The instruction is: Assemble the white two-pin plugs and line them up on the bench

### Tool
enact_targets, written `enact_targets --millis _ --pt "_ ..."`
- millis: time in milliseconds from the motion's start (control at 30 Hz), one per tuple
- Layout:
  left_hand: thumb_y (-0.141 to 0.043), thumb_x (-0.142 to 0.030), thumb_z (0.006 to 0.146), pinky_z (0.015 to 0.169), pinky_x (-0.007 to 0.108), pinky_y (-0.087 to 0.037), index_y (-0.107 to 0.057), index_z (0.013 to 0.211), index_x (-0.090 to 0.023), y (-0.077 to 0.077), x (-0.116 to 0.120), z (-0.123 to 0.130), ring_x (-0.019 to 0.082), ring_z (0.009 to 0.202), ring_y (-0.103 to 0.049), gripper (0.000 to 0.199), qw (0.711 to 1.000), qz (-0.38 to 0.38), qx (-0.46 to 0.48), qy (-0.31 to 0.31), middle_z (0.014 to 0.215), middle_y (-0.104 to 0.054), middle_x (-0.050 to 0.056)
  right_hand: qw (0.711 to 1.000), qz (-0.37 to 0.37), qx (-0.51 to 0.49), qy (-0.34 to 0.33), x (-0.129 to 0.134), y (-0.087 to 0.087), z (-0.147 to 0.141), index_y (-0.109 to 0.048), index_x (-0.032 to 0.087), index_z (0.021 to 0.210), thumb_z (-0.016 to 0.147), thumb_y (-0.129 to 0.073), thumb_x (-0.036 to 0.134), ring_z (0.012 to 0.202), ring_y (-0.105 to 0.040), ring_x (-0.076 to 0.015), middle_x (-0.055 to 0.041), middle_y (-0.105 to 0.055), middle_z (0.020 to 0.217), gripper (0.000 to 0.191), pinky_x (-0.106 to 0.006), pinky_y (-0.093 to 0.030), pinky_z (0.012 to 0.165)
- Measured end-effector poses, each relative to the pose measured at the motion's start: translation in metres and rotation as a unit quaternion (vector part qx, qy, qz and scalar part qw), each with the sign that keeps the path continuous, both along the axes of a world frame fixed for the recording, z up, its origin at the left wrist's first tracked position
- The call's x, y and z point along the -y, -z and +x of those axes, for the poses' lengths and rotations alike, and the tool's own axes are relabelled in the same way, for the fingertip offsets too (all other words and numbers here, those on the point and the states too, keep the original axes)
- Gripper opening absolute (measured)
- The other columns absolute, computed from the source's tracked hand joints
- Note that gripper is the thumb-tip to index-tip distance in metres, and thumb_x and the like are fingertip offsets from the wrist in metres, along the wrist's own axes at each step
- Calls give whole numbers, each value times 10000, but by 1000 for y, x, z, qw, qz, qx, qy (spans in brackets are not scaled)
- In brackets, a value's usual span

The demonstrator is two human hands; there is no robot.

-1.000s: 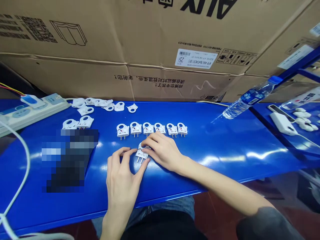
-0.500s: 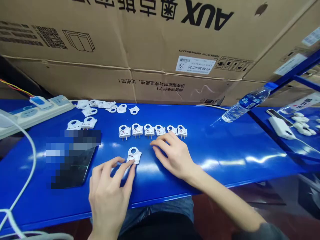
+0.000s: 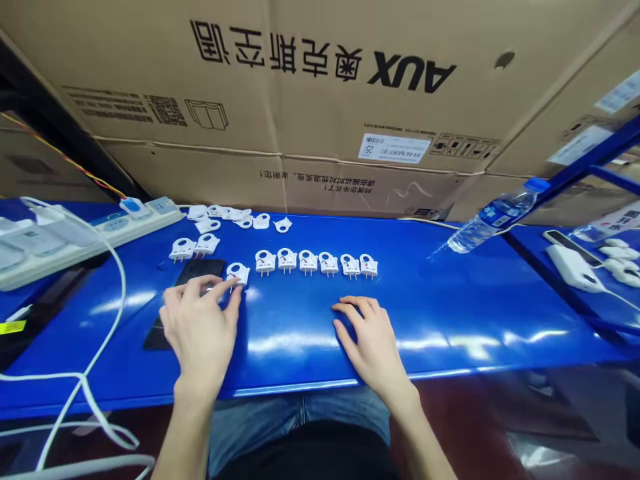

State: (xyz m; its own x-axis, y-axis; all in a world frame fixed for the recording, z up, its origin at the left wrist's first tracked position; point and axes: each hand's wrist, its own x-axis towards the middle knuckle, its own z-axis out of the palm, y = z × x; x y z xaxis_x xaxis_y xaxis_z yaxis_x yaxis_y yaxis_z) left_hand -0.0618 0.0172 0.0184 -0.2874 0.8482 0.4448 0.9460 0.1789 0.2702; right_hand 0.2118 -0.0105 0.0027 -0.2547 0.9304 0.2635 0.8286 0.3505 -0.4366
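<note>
Between the thumb and index finger of my left hand (image 3: 200, 327) is a white two-pin plug (image 3: 238, 272) with a round hole in its top. It is at the left end of a row of several similar plugs, such as the nearest one (image 3: 265, 262), whose metal pins point toward me. My right hand (image 3: 370, 340) rests on the blue table (image 3: 450, 293) below the row's right end, fingers loosely bent and apart, holding nothing. A black phone (image 3: 163, 333) lies partly under my left hand.
Farther back lie two more plugs (image 3: 195, 247) and a cluster of loose white covers (image 3: 225, 215). A power strip (image 3: 125, 227) with cables stands at left. A large cardboard box (image 3: 320, 100) closes off the back. A water bottle (image 3: 493, 217) leans at right beside white adapters (image 3: 575, 268).
My left hand has carried the held plug forward and left, up to the row's left end. My right hand has drawn back from the row toward me. The camera view has shifted.
</note>
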Motion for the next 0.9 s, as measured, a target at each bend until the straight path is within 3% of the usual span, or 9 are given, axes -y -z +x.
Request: enact_targets --millis 400,567,733,900 --pt "-488 -369 986 915 515 -440 -789 1167 -222 -2 -12 0 368 1125 -529 380 999 -19 -9 32 1229 -701 147 1000 9 18 -7 1 -3 -2 -662 227 1246 1069 -488 286 1235 -572 -275 -109 -661 1290 255 -448 -487 976" --pt "-482 -352 984 931 543 -448 -750 1243 -188 -6 -10 3 393 1163 -524 407 999 -28 -14 38 1256 -680 182 999 19 44 -15 4 -2 -11 -608 185 1395 1077 -493 420 1371 -524 -303 -148 -603 1444 412 -516 -451 1118" --pt "-471 -390 1009 996 546 -463 -612 1407 -157 -4 13 23 379 1232 -539 483 999 -5 4 48 1345 -649 183 997 -2 73 -26 8 -1 -23 -463 148 1573 1059 -443 599 1556 -338 -323 -167 -444 1632 684 -579 -290 1269" --pt "-497 -454 1022 1163 536 -415 -541 1469 -174 15 46 61 334 1395 -522 530 982 -14 50 182 1509 -574 163 996 1 81 -39 7 -2 -26 -395 128 1615 1060 -432 599 1585 -278 -337 -167 -350 1682 728 -596 -275 1281"
